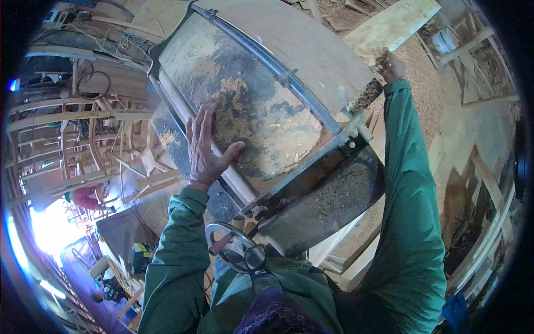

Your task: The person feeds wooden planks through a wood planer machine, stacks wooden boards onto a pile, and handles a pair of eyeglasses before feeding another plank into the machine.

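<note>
A large woodworking machine with a dusty metal top (pixel 267 128) fills the middle of the view, wood shavings strewn over it. My left hand (pixel 208 147) rests with fingers spread on the roller (pixel 240 185) at the machine's left side. At the upper right, my right hand (pixel 394 68) is at the near end of a wide pale board (pixel 397 28), beside a clump of shavings (pixel 367 96). Its fingers are partly hidden and what they grip is unclear. Below the machine's near edge is a handwheel (pixel 233 247) with a reddish handle.
Wooden frames (pixel 61 119) stand at the left, with a person in red (pixel 86 197) bending farther off. Shavings cover the floor (pixel 425 94) at the right. Timber (pixel 486 245) leans at the far right, and loose boards (pixel 339 242) lie below the machine.
</note>
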The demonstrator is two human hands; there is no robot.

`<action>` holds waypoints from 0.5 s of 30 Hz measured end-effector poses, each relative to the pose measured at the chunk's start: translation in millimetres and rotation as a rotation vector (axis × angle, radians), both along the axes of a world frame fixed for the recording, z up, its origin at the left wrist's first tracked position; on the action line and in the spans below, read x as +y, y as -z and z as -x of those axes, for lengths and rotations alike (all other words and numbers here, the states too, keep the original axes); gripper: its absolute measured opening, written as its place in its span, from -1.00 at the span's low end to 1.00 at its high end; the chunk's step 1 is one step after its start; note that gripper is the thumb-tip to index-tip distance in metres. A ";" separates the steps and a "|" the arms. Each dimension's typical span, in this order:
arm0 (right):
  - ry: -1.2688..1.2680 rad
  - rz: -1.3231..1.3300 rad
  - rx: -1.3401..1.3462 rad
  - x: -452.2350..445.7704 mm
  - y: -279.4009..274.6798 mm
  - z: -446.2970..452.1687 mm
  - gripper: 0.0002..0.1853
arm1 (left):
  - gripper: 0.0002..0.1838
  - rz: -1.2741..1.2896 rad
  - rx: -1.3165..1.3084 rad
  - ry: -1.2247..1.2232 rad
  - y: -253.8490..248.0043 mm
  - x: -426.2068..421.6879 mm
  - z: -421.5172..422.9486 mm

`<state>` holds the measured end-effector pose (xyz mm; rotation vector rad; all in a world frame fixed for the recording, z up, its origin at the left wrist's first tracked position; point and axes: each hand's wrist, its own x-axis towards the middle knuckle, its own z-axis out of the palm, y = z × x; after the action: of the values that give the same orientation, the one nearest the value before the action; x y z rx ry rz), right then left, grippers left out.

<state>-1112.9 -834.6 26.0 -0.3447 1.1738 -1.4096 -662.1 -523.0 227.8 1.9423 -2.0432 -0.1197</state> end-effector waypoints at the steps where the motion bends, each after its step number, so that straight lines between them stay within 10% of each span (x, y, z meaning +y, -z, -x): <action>1: 0.027 -0.010 0.021 -5.5 2.3 -0.4 -0.73 | 0.10 -0.005 0.012 -0.003 -0.6 0.0 0.7; 15: 0.000 -0.027 0.002 -10.7 19.9 -2.8 -0.78 | 0.11 0.027 0.052 0.026 4.4 0.5 -3.0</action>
<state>-1110.1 -845.3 6.1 -0.3272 1.1935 -1.3920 -659.1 -522.5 223.4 1.8778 -2.0268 -0.1458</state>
